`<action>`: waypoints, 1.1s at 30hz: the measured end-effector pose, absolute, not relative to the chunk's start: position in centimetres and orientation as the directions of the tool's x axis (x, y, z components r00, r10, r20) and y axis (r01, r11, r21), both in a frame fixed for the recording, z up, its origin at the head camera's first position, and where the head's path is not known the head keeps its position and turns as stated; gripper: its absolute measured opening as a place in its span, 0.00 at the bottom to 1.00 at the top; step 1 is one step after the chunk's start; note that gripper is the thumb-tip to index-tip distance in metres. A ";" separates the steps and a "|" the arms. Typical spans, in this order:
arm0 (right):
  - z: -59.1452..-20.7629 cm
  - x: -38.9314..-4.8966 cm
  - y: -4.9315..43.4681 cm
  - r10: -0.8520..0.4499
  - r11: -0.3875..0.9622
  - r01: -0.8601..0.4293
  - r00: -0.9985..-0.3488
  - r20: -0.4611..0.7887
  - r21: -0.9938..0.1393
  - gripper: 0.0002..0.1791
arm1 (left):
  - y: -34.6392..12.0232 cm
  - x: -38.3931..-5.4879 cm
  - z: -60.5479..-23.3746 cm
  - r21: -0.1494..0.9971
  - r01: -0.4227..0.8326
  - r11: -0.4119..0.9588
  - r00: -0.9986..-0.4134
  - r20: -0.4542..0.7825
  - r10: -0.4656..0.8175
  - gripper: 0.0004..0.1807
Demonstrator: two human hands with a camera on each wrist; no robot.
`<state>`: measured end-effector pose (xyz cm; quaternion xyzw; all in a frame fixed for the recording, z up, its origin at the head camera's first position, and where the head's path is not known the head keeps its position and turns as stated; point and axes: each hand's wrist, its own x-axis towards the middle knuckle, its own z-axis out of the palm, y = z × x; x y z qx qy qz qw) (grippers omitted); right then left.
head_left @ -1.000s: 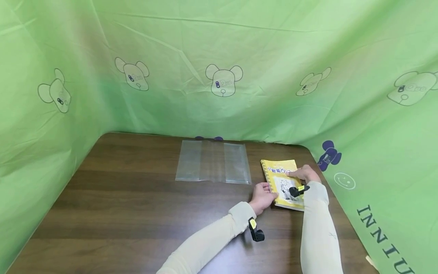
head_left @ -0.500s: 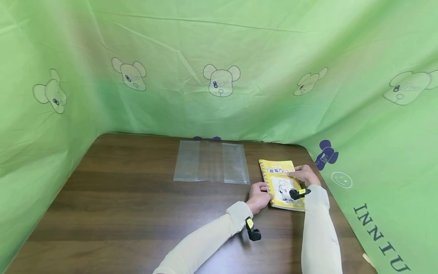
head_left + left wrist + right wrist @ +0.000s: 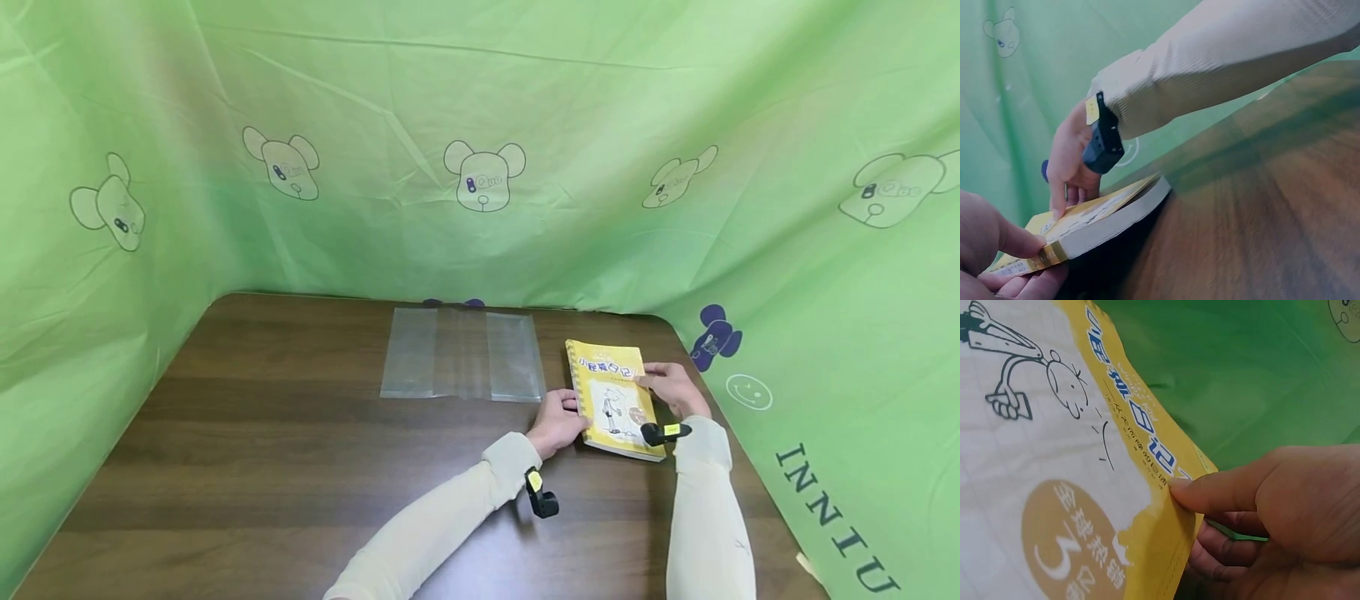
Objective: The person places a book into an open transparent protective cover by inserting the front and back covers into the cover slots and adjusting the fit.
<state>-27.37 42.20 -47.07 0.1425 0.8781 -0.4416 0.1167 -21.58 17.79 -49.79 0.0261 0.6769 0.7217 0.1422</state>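
yellow paperback (image 3: 611,396) is sitting between our left fingers (image 3: 1046,285) and right fingers (image 3: 1230,547), both pinching it; we are risking a slip if either loosens.

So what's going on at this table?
Someone is holding a yellow book: the left hand grips its left edge, and the right hand pinches its right edge. The book looks at least partly lifted off the wooden table. A clear plastic sheet lies to the book's left, and neither hand is holding it.
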 end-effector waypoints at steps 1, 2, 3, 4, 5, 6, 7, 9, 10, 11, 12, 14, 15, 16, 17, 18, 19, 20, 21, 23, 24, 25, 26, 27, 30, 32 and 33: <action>-47.0 -27.4 42.1 0.144 0.568 0.338 -0.938 -0.314 -0.750 0.31 | 17.6 -21.7 -49.8 0.985 -0.165 -0.043 -0.957 -0.150 0.247 0.22; -46.9 -27.4 42.0 0.137 0.566 0.320 -0.945 -0.296 -0.760 0.31 | 17.3 -21.8 -49.7 0.987 -0.156 -0.040 -0.957 -0.141 0.255 0.22; -46.8 -27.4 41.8 0.136 0.560 0.308 -0.950 -0.281 -0.769 0.31 | 17.1 -21.9 -49.7 0.987 -0.156 -0.043 -0.956 -0.140 0.259 0.23; -46.7 -27.4 41.7 0.131 0.551 0.293 -0.955 -0.266 -0.781 0.31 | 16.8 -22.1 -49.7 0.988 -0.147 -0.037 -0.955 -0.132 0.264 0.23; -46.6 -27.4 41.5 0.133 0.541 0.285 -0.958 -0.254 -0.791 0.31 | 16.6 -22.2 -49.6 0.989 -0.141 -0.036 -0.955 -0.126 0.269 0.23; -46.5 -27.5 41.3 0.128 0.533 0.276 -0.961 -0.246 -0.800 0.32 | 16.3 -22.3 -49.5 0.990 -0.137 -0.032 -0.955 -0.123 0.271 0.23; -46.4 -27.5 41.1 0.129 0.525 0.274 -0.961 -0.243 -0.806 0.32 | 16.0 -22.4 -49.5 0.991 -0.132 -0.026 -0.955 -0.120 0.272 0.24; -46.4 -27.6 40.6 0.126 0.503 0.274 -0.961 -0.244 -0.820 0.33 | 15.4 -22.6 -49.4 0.993 -0.121 -0.008 -0.957 -0.115 0.267 0.26; -46.4 -27.6 40.4 0.119 0.499 0.270 -0.963 -0.243 -0.824 0.34 | 15.0 -22.7 -49.3 0.994 -0.113 0.004 -0.959 -0.110 0.263 0.26; -46.4 -27.6 40.1 0.113 0.495 0.266 -0.964 -0.242 -0.827 0.34 | 14.7 -22.7 -49.3 0.994 -0.108 0.010 -0.960 -0.107 0.259 0.27; -46.4 -27.7 39.8 0.100 0.495 0.255 -0.966 -0.237 -0.831 0.34 | 14.3 -22.7 -49.2 0.995 -0.101 0.018 -0.962 -0.102 0.254 0.28; -46.5 -27.8 39.3 0.084 0.490 0.238 -0.970 -0.227 -0.839 0.33 | 13.6 -22.8 -49.2 0.996 -0.085 0.037 -0.965 -0.091 0.245 0.29; -46.5 -27.9 39.0 0.070 0.484 0.226 -0.973 -0.220 -0.845 0.33 | 13.2 -22.9 -49.2 0.996 -0.083 0.039 -0.967 -0.090 0.238 0.30; -46.5 -28.0 38.7 0.054 0.482 0.212 -0.976 -0.213 -0.850 0.32 | 12.9 -22.9 -49.2 0.996 -0.084 0.039 -0.968 -0.091 0.232 0.30; -46.6 -28.1 38.4 0.037 0.478 0.198 -0.978 -0.206 -0.856 0.32 | 12.6 -23.0 -49.3 0.996 -0.080 0.038 -0.970 -0.087 0.225 0.30; -46.6 -28.1 38.1 0.023 0.469 0.189 -0.979 -0.202 -0.863 0.31 | 12.3 -23.1 -49.3 0.996 -0.079 0.038 -0.972 -0.085 0.219 0.31; -46.6 -28.3 37.8 0.004 0.460 0.180 -0.980 -0.200 -0.870 0.31 | 11.9 -23.2 -49.4 0.996 -0.079 0.035 -0.974 -0.085 0.212 0.31; -46.7 -28.4 37.4 -0.011 0.442 0.176 -0.979 -0.202 -0.879 0.32 | 11.6 -23.3 -49.4 0.996 -0.082 0.028 -0.975 -0.086 0.206 0.31; -46.7 -28.5 37.1 -0.027 0.431 0.173 -0.979 -0.204 -0.886 0.32 | 11.3 -23.4 -49.5 0.996 -0.083 0.020 -0.976 -0.086 0.201 0.31; -46.8 -28.8 36.5 -0.055 0.409 0.172 -0.976 -0.212 -0.896 0.34 | 10.6 -23.7 -49.6 0.996 -0.084 0.008 -0.978 -0.084 0.193 0.31; -46.8 -28.9 36.2 -0.064 0.398 0.172 -0.975 -0.214 -0.901 0.34 | 10.3 -23.8 -49.6 0.996 -0.089 -0.001 -0.978 -0.087 0.190 0.32; -47.0 -29.0 35.8 -0.080 0.391 0.160 -0.975 -0.206 -0.907 0.34 | 10.0 -23.9 -49.6 0.996 -0.092 -0.009 -0.978 -0.089 0.188 0.32; -47.1 -29.1 35.5 -0.086 0.381 0.153 -0.976 -0.199 -0.912 0.34 | 9.6 -24.0 -49.6 0.996 -0.093 -0.014 -0.979 -0.089 0.185 0.32; -47.3 -29.2 35.1 -0.095 0.374 0.138 -0.978 -0.186 -0.917 0.34 | 9.2 -24.1 -49.6 0.996 -0.092 -0.019 -0.979 -0.087 0.184 0.31; -47.8 -29.7 33.8 -0.089 0.373 0.091 -0.987 -0.134 -0.923 0.33 | 8.1 -24.6 -49.5 0.996 -0.089 -0.020 -0.982 -0.085 0.168 0.31; -48.2 -30.2 33.0 -0.066 0.382 0.075 -0.992 -0.108 -0.921 0.32 | 7.5 -24.9 -49.3 0.997 -0.073 -0.018 -0.985 -0.069 0.155 0.29; -48.3 -30.4 32.6 -0.051 0.392 0.069 -0.994 -0.096 -0.917 0.31 | 7.2 -25.1 -49.3 0.998 -0.065 -0.013 -0.987 -0.063 0.147 0.29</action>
